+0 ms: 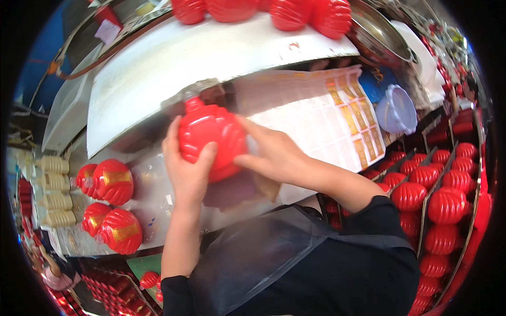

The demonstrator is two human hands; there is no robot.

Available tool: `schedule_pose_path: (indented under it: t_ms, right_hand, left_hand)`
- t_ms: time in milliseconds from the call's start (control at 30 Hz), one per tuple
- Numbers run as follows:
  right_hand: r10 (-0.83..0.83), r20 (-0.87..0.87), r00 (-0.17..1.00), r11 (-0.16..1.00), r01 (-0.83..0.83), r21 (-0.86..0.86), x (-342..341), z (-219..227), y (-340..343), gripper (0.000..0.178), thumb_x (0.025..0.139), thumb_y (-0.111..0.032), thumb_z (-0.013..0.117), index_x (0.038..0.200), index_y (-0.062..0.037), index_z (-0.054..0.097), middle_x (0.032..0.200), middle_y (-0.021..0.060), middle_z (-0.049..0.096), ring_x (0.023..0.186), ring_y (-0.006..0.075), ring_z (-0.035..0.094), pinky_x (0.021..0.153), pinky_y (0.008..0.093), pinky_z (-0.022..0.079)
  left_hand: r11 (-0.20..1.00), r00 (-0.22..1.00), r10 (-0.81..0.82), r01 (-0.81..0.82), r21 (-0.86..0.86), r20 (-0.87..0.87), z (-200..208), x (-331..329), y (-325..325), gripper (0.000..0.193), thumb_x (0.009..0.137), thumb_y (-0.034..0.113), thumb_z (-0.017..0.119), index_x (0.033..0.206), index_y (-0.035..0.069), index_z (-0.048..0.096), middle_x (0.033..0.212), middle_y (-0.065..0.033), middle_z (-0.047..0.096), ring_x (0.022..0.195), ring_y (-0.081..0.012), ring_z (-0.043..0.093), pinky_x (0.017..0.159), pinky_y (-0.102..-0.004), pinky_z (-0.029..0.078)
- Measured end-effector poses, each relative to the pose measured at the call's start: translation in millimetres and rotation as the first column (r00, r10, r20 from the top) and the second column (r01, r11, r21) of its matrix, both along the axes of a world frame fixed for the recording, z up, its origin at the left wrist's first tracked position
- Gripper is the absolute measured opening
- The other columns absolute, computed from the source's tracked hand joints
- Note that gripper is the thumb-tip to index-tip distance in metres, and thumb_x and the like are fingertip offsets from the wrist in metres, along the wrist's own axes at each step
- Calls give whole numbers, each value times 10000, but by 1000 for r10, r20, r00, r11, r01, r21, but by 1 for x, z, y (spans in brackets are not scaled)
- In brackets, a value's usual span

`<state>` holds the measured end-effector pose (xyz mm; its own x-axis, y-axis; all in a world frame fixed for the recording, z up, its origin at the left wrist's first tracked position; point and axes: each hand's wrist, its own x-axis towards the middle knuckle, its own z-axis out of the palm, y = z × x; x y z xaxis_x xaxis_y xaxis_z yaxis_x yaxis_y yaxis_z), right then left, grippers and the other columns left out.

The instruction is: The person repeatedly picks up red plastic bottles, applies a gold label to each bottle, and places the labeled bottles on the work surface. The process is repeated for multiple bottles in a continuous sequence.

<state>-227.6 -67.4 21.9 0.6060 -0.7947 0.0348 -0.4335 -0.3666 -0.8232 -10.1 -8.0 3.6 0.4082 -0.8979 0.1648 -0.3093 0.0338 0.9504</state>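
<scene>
A glossy red bottle (213, 138) with a ribbed, rounded body is held between my two hands over the work table (150, 203). Its neck points away from me and carries a short clear top. My left hand (185, 167) wraps the bottle's left side, thumb across the front. From the right, my right hand (274, 152) presses fingers and thumb against its other side. The picture is blurred around the bottle, and no gold label shows on the side I see. To the right, a sheet of gold labels (350, 113) on pale backing lies close to my right forearm.
Several red bottles with gold labels (114, 181) stand at the left, beside stacked cream containers (55, 183). A white raised shelf (211, 52) spans the far side, with red bottles (232, 8) on it. At right are a lilac bucket (396, 110), metal basin (382, 31) and crated red bottles (447, 205).
</scene>
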Motion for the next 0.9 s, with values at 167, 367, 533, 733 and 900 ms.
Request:
schedule_pose_path:
  t_ms: [167, 367, 533, 733, 900]
  right_hand:
    - [-110, 94, 989, 994, 110, 0, -8, -23, 10, 610, 942, -283, 772, 1460, -15, 592, 1365, 275, 677, 1181, 399, 710, 994, 438, 565]
    - [-612, -242, 753, 753, 461, -471, -132, -48, 13, 270, 950, -169, 711, 1180, -40, 767, 1086, 216, 755, 935, 402, 743, 830, 476, 595]
    - [-677, -374, 634, 694, 381, -611, -205, -66, -34, 320, 973, -150, 627, 1259, -43, 722, 1069, 239, 738, 947, 420, 735, 836, 513, 588]
    - [-514, -671, 534, 856, 268, -442, -180, -70, -66, 337, 970, -121, 560, 1265, -62, 711, 1048, 225, 750, 940, 399, 740, 817, 507, 587]
    - [-260, -778, 572, 924, -86, -373, -140, -46, 54, 549, 901, -116, 640, 1436, -10, 575, 896, 155, 706, 746, 345, 733, 654, 468, 590]
  left_hand:
    - [999, 970, -14, 4, -42, -242, -2, 0, 7, 815, 901, 203, 823, 1598, 31, 436, 1550, -159, 481, 1407, -261, 506, 1190, -406, 422]
    - [994, 950, -96, 77, -76, -296, -6, -1, 17, 911, 924, 262, 817, 1648, 18, 321, 1585, -169, 458, 1429, -271, 491, 1214, -415, 398]
    - [999, 935, -28, 15, -40, -352, -6, -10, 12, 849, 947, 187, 798, 1641, 30, 334, 1573, -166, 470, 1414, -264, 506, 1206, -413, 410]
    - [998, 922, -13, -15, -67, -387, -5, -14, 15, 830, 946, 195, 808, 1617, 2, 358, 1537, -167, 497, 1375, -256, 535, 1186, -405, 429]
    - [999, 952, -7, -9, -51, -307, -2, -13, 15, 825, 948, 211, 808, 1610, -15, 370, 1519, -175, 523, 1359, -254, 552, 1173, -390, 438]
